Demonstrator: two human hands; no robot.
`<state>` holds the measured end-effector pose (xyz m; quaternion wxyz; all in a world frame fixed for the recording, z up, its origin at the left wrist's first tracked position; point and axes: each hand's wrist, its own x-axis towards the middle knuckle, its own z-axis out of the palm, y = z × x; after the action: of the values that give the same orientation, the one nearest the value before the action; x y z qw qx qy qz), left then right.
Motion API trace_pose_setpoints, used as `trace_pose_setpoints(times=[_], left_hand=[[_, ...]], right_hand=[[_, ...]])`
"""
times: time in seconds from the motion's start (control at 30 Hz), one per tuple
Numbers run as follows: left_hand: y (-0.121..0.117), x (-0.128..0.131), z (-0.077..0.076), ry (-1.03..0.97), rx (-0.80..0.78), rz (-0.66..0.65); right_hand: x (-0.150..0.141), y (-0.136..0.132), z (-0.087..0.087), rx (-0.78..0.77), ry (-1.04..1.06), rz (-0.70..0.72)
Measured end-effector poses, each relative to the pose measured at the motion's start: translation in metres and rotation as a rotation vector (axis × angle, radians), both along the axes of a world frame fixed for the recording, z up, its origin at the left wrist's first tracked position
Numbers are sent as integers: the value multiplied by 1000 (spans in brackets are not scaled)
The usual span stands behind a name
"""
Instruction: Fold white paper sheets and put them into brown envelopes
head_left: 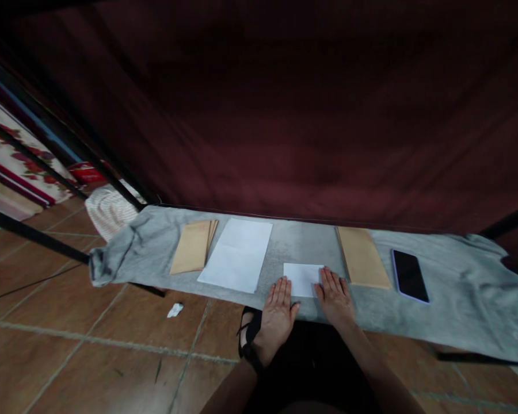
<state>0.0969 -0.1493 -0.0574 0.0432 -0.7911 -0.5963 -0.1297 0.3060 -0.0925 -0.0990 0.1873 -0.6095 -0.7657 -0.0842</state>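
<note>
A folded sheet of white paper (303, 278) lies flat on the grey cloth in front of me. My left hand (278, 307) rests palm down at its left edge, fingers stretched out. On its right edge lies my right hand (334, 296), also flat, with the fingertips over the paper's corner. To the left is a larger white sheet or stack of sheets (238, 253). Beyond it several brown envelopes (192, 246) lie fanned out. A stack of brown envelopes (363, 256) sits just right of my right hand.
A phone with a dark screen (410, 276) lies right of the envelope stack. The grey cloth (302, 238) covers a long narrow surface, with a dark red curtain (285, 144) hanging behind. A crumpled white scrap (175, 310) is on the tiled floor. Dark metal bars (30, 233) stand at left.
</note>
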Motion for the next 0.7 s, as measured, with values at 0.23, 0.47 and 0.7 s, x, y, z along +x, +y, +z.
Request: trace_pose_setpoints(times=[0.23, 0.47, 0.7], left_hand=[[-6, -3, -2, 29, 20, 42], [-7, -4, 1, 3, 31, 17], [-11, -13, 6, -1, 22, 12]], right_hand=[[-4, -4, 7, 23, 30, 17], [-10, -22, 19, -65, -5, 305], [-9, -27, 20, -71, 10, 242]])
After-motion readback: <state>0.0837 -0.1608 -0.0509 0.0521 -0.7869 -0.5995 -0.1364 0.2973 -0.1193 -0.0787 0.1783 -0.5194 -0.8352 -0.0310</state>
